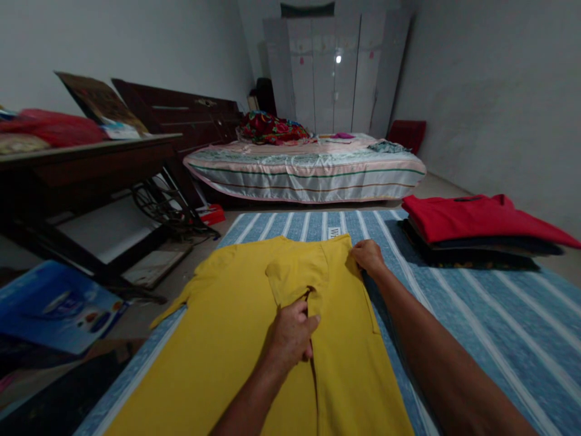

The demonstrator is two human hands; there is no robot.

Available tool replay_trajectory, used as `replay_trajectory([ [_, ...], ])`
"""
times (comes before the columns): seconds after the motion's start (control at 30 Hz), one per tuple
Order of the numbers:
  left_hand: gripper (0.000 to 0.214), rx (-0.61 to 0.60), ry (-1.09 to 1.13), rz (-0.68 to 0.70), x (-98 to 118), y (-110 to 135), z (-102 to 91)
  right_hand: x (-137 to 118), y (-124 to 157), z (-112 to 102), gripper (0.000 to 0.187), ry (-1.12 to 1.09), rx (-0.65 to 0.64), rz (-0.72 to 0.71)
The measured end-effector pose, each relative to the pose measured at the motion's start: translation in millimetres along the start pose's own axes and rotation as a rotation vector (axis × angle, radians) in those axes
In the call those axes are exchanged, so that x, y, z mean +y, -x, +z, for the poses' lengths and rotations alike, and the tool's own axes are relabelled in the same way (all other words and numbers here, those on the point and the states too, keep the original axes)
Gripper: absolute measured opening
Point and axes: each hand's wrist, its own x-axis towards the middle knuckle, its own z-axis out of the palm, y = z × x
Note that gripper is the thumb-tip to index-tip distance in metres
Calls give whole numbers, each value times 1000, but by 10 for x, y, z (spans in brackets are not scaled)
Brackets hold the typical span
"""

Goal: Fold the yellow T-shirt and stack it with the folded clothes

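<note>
A yellow shirt (pixel 218 339) lies spread on a blue-and-white striped surface, its right side folded inward so that a sleeve lies over the body. My left hand (pixel 293 333) is closed on the edge of the folded-over part, near the middle of the shirt. At the far right corner of the fold, my right hand (pixel 367 255) pinches the cloth by its edge. The other sleeve (pixel 181 297) sticks out at the left side. Cloth and fingers hide what lies under my left hand.
Folded clothes with a red garment (pixel 472 221) on top are stacked on the striped surface (pixel 494 327) at right. A wooden table (pixel 91 166) with a treadle stands left, above a blue box (pixel 59 306). Behind are a bed (pixel 308 175) and a wardrobe (pixel 324 79).
</note>
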Motion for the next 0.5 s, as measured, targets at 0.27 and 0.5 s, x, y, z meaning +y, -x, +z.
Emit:
replay_trajectory([
  [0.27, 21, -1, 7, 11, 6, 5, 0, -95, 69, -60, 14, 106, -39, -5],
  [0.5, 23, 13, -39, -6, -22, -13, 3, -178, 107, -111, 14, 189, -48, 57],
])
